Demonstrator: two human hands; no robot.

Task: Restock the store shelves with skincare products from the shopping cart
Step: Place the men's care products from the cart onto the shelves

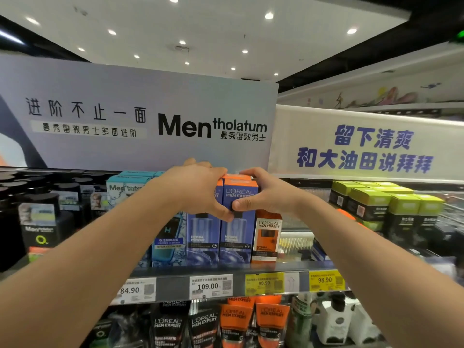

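Two tall blue L'Oreal Men Expert boxes with orange tops stand side by side on the top shelf [226,271]. The right blue box [236,237] has its upper part gripped by both hands. My left hand [198,189] curls over the tops of the boxes, thumb on the front. My right hand [261,194] holds the right side, thumb pressed on the front face. The left blue box [202,238] is partly covered by my left hand. A shorter orange L'Oreal box [267,237] stands just to the right.
A teal Mentholatum box [168,243] stands left of the blue boxes, black bottles [40,222] further left. Green-topped black boxes [386,207] fill the right of the shelf. Price tags [211,286] line the shelf edge; L'Oreal tubes [236,322] hang below.
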